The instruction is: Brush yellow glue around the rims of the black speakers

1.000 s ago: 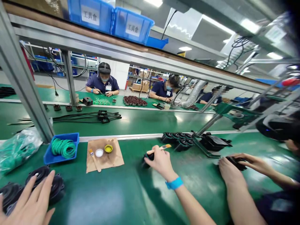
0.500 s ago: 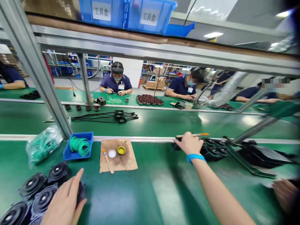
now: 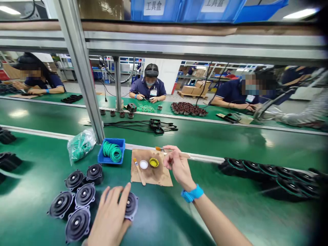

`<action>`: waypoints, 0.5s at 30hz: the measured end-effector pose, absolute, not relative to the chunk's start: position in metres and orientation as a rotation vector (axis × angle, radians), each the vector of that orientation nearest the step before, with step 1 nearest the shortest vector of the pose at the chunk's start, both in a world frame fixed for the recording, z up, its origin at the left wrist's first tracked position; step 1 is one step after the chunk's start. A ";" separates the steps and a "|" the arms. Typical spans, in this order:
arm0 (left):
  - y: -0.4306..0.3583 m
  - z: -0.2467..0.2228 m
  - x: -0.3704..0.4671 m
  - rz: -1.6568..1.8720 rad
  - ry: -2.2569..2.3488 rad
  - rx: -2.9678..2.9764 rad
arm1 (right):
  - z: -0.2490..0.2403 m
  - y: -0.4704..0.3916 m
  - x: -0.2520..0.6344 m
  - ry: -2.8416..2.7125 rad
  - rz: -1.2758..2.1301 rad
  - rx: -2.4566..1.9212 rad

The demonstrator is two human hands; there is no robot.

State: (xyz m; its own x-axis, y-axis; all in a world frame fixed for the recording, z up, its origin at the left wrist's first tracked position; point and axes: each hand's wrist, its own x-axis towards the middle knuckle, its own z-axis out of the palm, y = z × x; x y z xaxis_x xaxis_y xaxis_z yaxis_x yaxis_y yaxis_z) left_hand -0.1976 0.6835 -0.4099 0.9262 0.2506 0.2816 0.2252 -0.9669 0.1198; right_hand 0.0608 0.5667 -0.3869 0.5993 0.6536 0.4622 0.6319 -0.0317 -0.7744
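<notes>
My left hand [image 3: 111, 215] is wrapped round the left side of a black round housing [image 3: 131, 206] on the green bench. Beside it stand several similar housings [image 3: 85, 195]. My right hand [image 3: 178, 165] is closed on a thin brush [image 3: 160, 149], its bristles pointing left above the back edge of a brown cardboard piece [image 3: 164, 176]. On that cardboard sit a yellow cup [image 3: 154, 163], a white round cap [image 3: 144, 164] and a second brush [image 3: 139, 172] lying flat.
A blue bin [image 3: 111, 161] of green rings and a plastic bag [image 3: 81, 145] stand behind the housings. Green-ringed black housings [image 3: 275, 176] line the right side. A metal post [image 3: 82, 68] rises at left. People sit across the bench.
My right hand has moved from the black housings at the right to the cardboard, brush still in it. My left hand still holds a housing. The camera view has turned left.
</notes>
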 end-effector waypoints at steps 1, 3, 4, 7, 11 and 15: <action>0.679 -0.413 -0.196 0.416 0.369 2.950 | -0.384 0.578 0.057 -1.120 0.019 -1.706; 0.671 -0.420 -0.195 0.381 0.404 2.848 | -0.378 0.607 0.049 -1.282 0.015 -1.708; 0.668 -0.424 -0.194 0.387 0.425 2.797 | -0.376 0.625 0.046 -1.384 0.014 -1.717; 0.666 -0.433 -0.195 0.365 0.406 2.666 | -0.374 0.685 0.035 -1.689 -0.008 -1.795; 0.670 -0.439 -0.198 0.332 0.386 2.539 | -0.378 0.748 0.028 -1.996 -0.066 -1.950; 0.673 -0.448 -0.199 0.338 0.362 2.464 | -0.379 0.769 0.028 -2.207 -0.128 -2.010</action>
